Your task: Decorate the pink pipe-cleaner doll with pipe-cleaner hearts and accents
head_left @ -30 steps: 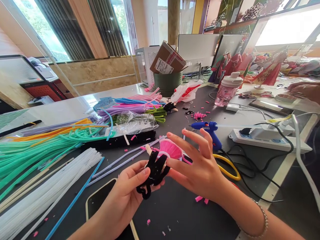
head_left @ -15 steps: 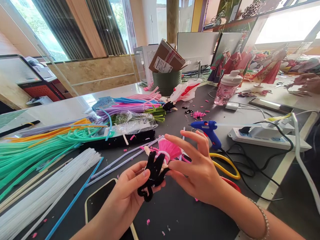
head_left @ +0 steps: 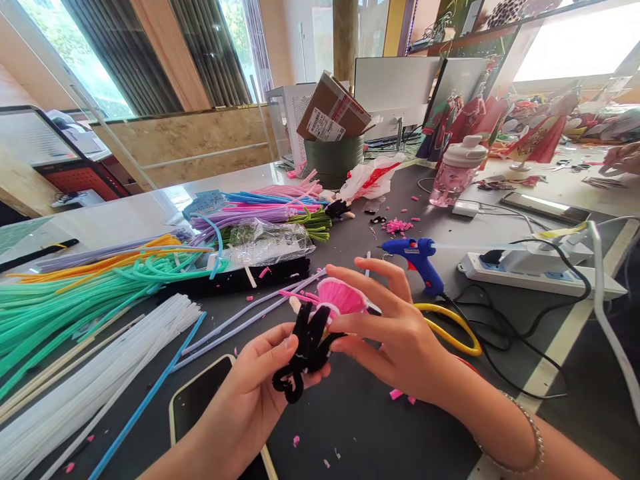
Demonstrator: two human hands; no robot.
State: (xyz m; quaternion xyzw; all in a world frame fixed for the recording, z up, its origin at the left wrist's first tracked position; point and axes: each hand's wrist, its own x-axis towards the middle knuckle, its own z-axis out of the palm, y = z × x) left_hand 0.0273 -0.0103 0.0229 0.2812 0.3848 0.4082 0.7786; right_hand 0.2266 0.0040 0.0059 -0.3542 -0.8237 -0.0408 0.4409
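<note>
A small pipe-cleaner doll point(head_left: 313, 333) with black fuzzy hair and a flared pink skirt is held head-down between my hands. My left hand point(head_left: 273, 367) pinches its black part between thumb and fingers. From the right, my right hand point(head_left: 385, 333) has its thumb and a finger closed on the doll's side near the waist, with the other fingers raised around the pink skirt point(head_left: 341, 297). A pale limb stub sticks out at the doll's left. Pale purple pipe cleaners point(head_left: 240, 320) lie on the desk just behind it.
Bundles of green point(head_left: 100, 287) and white pipe cleaners point(head_left: 115, 373) cover the left. A phone point(head_left: 200, 400) lies under my left forearm. A blue glue gun point(head_left: 417, 257), yellow-handled scissors point(head_left: 455, 330) and a power strip point(head_left: 540, 273) are at right. Beyond stands a pink bottle point(head_left: 455, 175); another person's hand point(head_left: 623, 159) is at far right.
My right hand has shifted slightly left over the doll, and the pink skirt is tilted a little differently. The left hand keeps its hold. The other person's hand at far right has moved.
</note>
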